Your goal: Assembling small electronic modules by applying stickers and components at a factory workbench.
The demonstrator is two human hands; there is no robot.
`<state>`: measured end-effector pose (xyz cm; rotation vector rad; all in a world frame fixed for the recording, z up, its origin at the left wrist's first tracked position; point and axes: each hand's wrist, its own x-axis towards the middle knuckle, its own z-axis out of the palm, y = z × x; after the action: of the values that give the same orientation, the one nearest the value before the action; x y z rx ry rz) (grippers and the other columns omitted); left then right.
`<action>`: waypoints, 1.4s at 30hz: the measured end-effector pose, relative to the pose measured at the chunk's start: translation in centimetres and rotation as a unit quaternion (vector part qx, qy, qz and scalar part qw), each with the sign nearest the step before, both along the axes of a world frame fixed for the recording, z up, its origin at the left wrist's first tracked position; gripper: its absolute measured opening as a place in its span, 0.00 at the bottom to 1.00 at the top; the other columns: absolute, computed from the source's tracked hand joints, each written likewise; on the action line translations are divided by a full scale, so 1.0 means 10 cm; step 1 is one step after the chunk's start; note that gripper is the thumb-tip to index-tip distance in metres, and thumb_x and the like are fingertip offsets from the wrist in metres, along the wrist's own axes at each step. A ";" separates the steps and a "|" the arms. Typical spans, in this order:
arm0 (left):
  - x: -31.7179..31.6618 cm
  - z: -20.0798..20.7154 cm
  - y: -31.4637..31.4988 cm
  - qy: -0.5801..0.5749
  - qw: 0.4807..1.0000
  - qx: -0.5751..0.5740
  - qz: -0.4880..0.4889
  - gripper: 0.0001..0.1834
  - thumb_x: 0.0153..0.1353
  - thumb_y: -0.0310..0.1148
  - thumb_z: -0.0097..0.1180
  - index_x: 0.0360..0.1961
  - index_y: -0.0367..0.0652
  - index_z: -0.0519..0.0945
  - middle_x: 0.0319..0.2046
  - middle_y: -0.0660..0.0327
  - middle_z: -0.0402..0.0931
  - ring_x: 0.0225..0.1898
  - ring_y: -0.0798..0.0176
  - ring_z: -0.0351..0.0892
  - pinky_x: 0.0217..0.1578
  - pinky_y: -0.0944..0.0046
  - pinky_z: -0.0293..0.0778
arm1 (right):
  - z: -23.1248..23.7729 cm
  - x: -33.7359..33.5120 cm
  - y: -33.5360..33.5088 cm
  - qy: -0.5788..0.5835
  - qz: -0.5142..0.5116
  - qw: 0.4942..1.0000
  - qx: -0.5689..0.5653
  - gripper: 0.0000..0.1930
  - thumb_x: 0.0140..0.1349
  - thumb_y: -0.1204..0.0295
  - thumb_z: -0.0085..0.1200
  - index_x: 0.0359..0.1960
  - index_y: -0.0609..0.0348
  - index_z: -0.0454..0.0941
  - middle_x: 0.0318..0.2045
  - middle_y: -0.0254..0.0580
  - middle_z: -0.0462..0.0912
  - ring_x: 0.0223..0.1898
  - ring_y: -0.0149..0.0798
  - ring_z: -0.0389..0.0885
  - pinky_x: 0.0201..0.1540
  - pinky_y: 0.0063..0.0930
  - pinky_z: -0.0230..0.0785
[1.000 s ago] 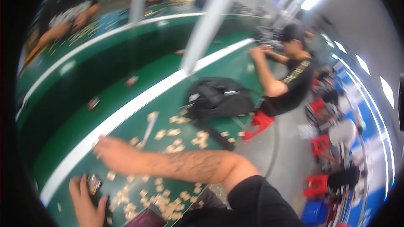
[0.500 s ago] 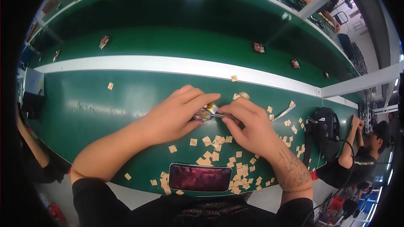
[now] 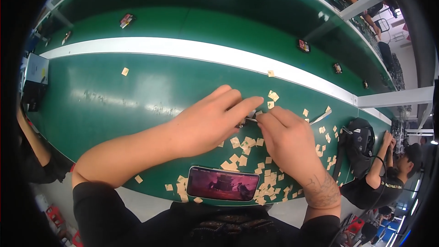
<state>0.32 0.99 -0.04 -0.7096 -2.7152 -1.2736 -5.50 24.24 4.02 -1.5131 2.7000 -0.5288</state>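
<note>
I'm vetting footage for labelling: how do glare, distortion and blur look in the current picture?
Head view: pale glare on the glossy green tabletop, left of centre; head view: fisheye distortion bows the long white rail; head view: the rectangular smartphone with a reddish-purple screen looks fairly sharp.

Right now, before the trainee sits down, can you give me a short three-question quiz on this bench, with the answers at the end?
1. True or false: small beige squares lie to both the left and the right of the smartphone.
2. Compared with the smartphone, the black bag lies: A, to its left; B, to its right; C, on top of it.
3. Which hand grips the slim metal tool?

Key: 1, true. 2, B. 3, the right hand.
</note>
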 end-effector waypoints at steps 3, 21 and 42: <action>0.00 0.02 0.03 0.020 0.999 -0.032 -0.006 0.44 0.57 0.20 0.72 0.76 0.45 0.70 0.48 0.53 0.74 0.52 0.46 0.75 0.51 0.50 0.78 | -0.01 0.06 -0.01 0.014 0.010 1.000 0.025 0.14 0.55 0.79 0.61 0.45 0.61 0.82 0.35 0.42 0.79 0.37 0.48 0.85 0.37 0.40 0.81; -0.02 -0.02 -0.04 0.008 0.999 -0.020 0.039 0.41 0.53 0.25 0.78 0.69 0.43 0.74 0.50 0.53 0.78 0.52 0.44 0.79 0.54 0.49 0.79 | -0.33 -0.35 0.08 -0.127 0.091 0.979 -0.132 0.15 0.60 0.78 0.71 0.49 0.54 0.87 0.42 0.36 0.82 0.36 0.44 0.87 0.36 0.40 0.80; 0.02 -0.06 -0.09 0.104 0.990 -0.089 -0.022 0.19 0.54 0.29 0.77 0.48 0.42 0.88 0.51 0.57 0.81 0.48 0.51 0.82 0.49 0.54 0.82 | -0.19 -0.37 0.11 -0.303 0.017 0.944 -0.126 0.13 0.62 0.84 0.69 0.48 0.63 0.88 0.33 0.39 0.85 0.30 0.29 0.82 0.33 0.22 0.73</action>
<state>0.47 0.11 -0.62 -0.8711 -2.6758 -0.9121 -9.24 25.37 2.07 -1.1680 2.1828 -1.1545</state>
